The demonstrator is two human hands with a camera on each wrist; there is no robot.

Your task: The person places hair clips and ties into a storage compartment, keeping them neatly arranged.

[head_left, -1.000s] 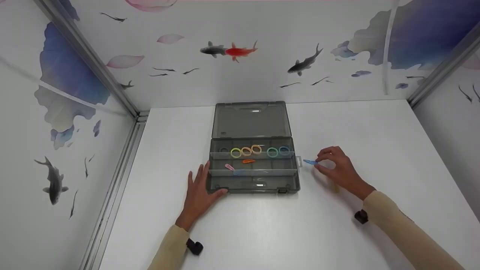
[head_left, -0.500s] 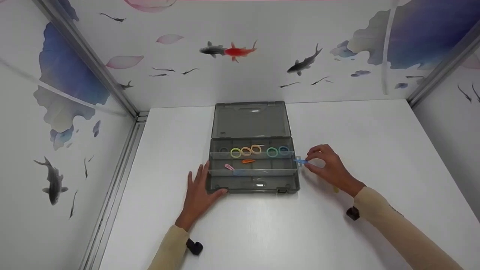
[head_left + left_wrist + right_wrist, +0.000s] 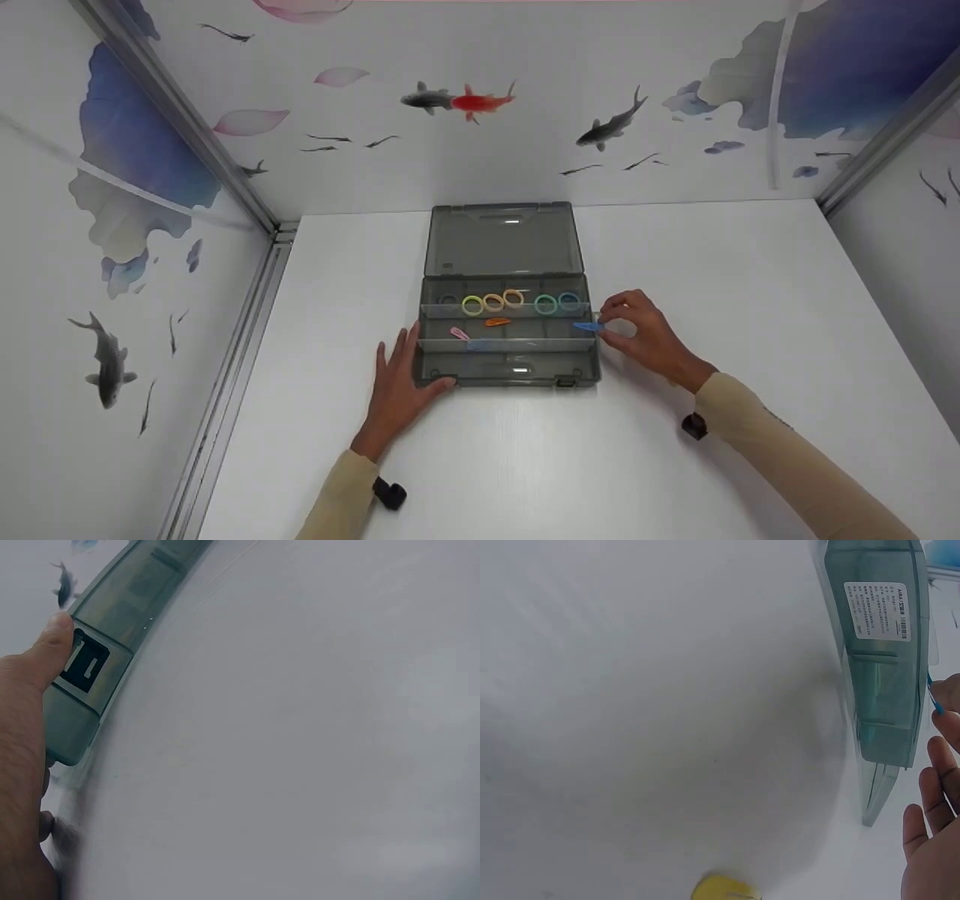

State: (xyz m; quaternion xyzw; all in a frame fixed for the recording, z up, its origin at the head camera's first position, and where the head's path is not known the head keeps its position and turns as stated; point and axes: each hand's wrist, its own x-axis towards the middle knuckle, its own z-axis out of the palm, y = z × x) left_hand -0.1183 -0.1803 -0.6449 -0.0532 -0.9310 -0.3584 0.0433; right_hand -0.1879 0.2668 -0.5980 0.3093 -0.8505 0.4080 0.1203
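Right hand [image 3: 645,337] pinches blue clip [image 3: 586,326] over organizer box [image 3: 507,371].

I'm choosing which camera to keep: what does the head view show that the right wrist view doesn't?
Only the head view shows the left hand touching the box, the open lid, the rings and the clips inside. Only the right wrist view shows the label on the box's side and a yellow thing on the table. Both show the box, the right hand and the blue clip it pinches.

One box [image 3: 507,360] — five rings [image 3: 513,298], four clips [image 3: 496,322].
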